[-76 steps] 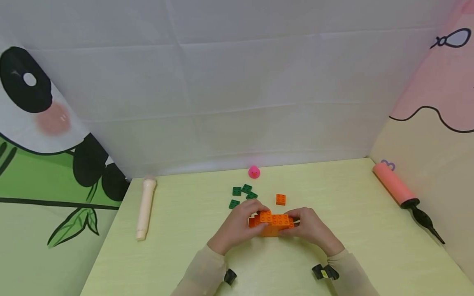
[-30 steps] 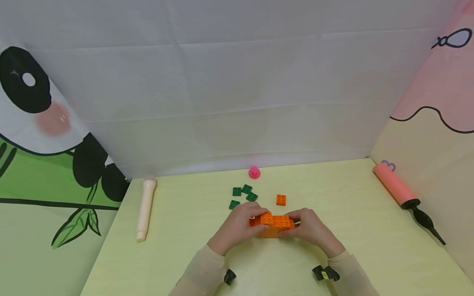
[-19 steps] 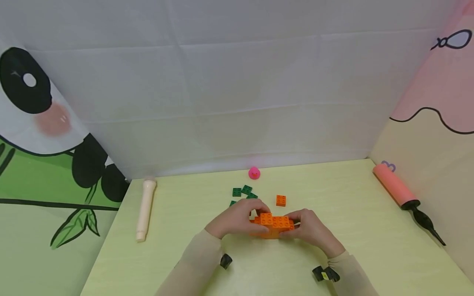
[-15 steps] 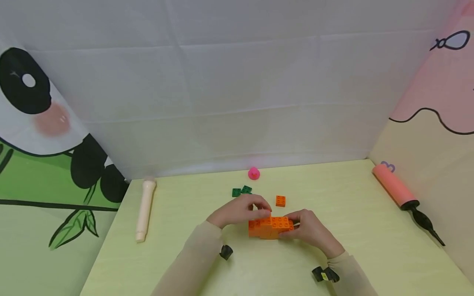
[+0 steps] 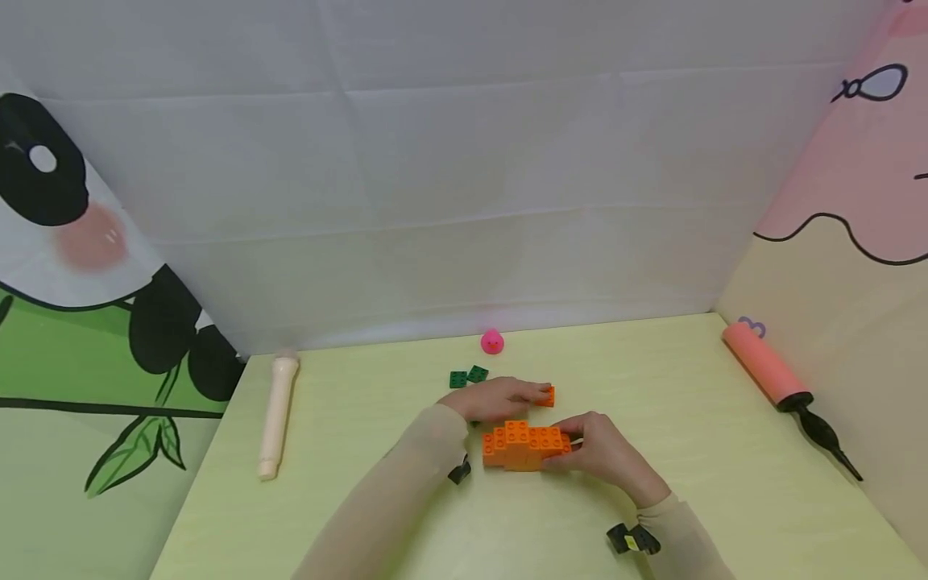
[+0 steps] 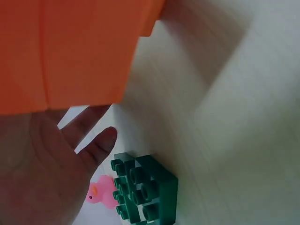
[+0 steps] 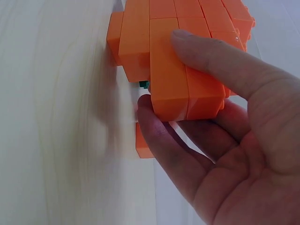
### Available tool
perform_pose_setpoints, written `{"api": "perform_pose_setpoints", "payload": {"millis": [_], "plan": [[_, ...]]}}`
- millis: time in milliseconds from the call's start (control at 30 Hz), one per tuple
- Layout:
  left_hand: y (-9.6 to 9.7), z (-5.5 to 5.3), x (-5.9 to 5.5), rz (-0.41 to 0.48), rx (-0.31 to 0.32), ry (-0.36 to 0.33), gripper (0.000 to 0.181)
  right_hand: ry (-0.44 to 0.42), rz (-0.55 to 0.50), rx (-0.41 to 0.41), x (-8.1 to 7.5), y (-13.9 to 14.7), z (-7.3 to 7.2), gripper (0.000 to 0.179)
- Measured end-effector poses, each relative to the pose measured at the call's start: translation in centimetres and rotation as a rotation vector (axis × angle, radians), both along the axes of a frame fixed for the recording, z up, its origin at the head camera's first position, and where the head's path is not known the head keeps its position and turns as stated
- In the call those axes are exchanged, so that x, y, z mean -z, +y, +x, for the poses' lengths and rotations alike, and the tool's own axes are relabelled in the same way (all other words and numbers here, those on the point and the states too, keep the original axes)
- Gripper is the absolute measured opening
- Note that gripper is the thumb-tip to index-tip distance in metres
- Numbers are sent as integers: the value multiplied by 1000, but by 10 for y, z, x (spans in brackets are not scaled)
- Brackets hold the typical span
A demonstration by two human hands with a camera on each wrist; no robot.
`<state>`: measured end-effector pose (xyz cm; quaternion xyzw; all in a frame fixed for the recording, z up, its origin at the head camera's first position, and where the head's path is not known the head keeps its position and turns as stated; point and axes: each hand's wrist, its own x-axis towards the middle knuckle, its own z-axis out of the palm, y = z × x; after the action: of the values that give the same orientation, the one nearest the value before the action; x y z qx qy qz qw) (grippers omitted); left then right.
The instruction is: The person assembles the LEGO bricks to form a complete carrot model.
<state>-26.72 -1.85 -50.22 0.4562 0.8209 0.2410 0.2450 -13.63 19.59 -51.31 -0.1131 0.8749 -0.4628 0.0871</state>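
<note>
Orange bricks [image 5: 520, 449], right hand [image 5: 607, 453] gripping, left hand [image 5: 495, 399] outstretched

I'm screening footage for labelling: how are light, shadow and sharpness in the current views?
Head view: fairly even light, soft shadows on the table beside the sleeves; left wrist view: dimmer, the left hand shaded, the pink duck slightly soft; right wrist view: a soft shadow on the table beside the orange bricks, whose seams read clearly.
</note>
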Motion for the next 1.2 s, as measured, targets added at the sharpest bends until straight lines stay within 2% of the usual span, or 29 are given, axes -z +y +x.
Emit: {"api": "perform_pose_setpoints", "payload": {"millis": [100,267,367,433,533,600,667,800,1000,1200], "plan": [[2,-1,-1,16,-21,25,41,-7,-4,4,-1,-1,0,37],[2,-3,-2,47,-158,75,31,-18,-7,13,-2,-1,0,37],[3,-4,1,50,-212,130,33,-16,-7,12,-2,-1,0,38],[4,-4,5,32,-202,166,41,-14,-7,9,-2,-1,0,38],[5,-5,12,-18,-128,229,51,-18,-4,10,-2,-1,1,38],[6,-5,16,-40,-93,257,51,-25,-5,13,-2,-1,1,38],[7,-4,18,-43,-94,269,46,-33,-5,20,-1,-2,1,39],[8,-2,20,-42,-155,259,36,-39,-12,22,-1,-3,0,39],[7,2,20,-63,-261,213,41,-31,-34,8,-2,-3,1,37],[0,4,17,59,-316,106,32,-35,-32,18,-1,-3,2,38]]}}
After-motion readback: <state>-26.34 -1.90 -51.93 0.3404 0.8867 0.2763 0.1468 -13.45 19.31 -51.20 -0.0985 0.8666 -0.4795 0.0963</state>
